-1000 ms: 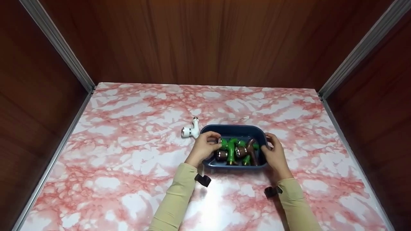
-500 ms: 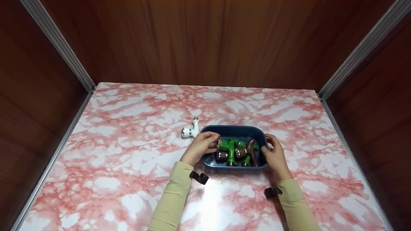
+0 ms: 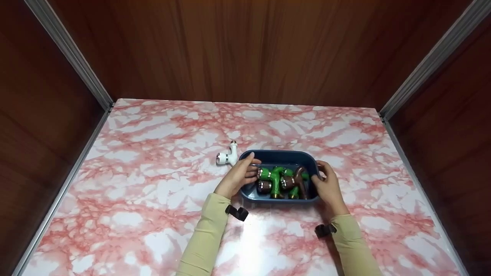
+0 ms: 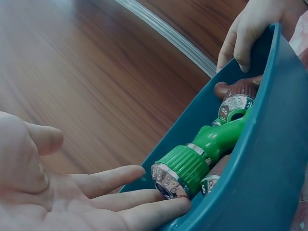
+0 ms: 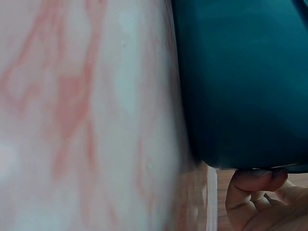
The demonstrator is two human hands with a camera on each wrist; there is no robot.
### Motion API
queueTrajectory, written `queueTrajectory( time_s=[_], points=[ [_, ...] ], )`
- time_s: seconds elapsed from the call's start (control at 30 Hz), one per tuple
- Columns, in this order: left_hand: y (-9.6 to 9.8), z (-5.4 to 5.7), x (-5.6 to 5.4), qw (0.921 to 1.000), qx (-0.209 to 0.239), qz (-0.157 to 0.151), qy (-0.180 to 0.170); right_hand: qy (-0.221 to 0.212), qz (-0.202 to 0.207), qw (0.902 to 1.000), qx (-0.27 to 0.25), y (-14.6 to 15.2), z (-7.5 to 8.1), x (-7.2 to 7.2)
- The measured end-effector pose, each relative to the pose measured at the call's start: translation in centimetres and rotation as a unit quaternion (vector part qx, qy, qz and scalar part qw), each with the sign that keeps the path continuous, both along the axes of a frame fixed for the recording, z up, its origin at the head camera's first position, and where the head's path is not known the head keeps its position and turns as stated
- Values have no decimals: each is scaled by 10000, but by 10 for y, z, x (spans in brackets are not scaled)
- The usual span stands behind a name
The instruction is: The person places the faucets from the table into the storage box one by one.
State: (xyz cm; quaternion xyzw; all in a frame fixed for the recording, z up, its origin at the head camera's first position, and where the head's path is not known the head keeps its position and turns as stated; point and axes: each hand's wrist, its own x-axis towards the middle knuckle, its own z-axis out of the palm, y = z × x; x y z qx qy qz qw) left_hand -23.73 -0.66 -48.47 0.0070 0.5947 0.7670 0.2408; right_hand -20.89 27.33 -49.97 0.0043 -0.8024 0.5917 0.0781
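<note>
A dark blue plastic bin point(image 3: 282, 156) holds several water taps. On top, a green tap point(image 3: 275, 182) with a chrome-ringed knob lies beside a brown tap point(image 3: 300, 178). Under them, a brown knob point(image 3: 264, 186) and another green tap point(image 3: 294, 191) partly show. My left hand point(image 3: 238, 175) reaches over the bin's left end, its fingers straight. In the left wrist view its fingertips point(image 4: 175, 206) lie at the green tap's knob point(image 4: 175, 173), seemingly touching it. My right hand point(image 3: 329, 186) grips the bin's right rim, thumb inside and fingers outside.
A white tap point(image 3: 230, 156) lies on the table just left of the bin. The table point(image 3: 153, 184) has a red and white marbled top. Brown wood-grain panels point(image 3: 238, 53) enclose its back and sides, with metal strips point(image 3: 429, 50) at the corners.
My left hand has let go of the green tap's knob, drawn slightly left and straightened its fingers. The green tap has settled a little lower and left. The right hand keeps its hold.
</note>
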Motion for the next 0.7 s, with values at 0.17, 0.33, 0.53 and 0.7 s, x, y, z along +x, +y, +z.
queueTrajectory(
  time_s=[0.17,0.33,0.53,0.7],
  points=[
    [-2,1,5,9999,55,102,98,-72,-30,10000,8,-1,0,0],
    [-5,6,8,9997,-33,102,231,-132,-44,9999,55,-1,1,1],
    [-10,8,10,9993,-87,44,366,-93,10,9999,74,0,1,0],
    [-13,8,11,9994,-54,65,347,-63,10,10000,-5,0,0,-1]
  ],
)
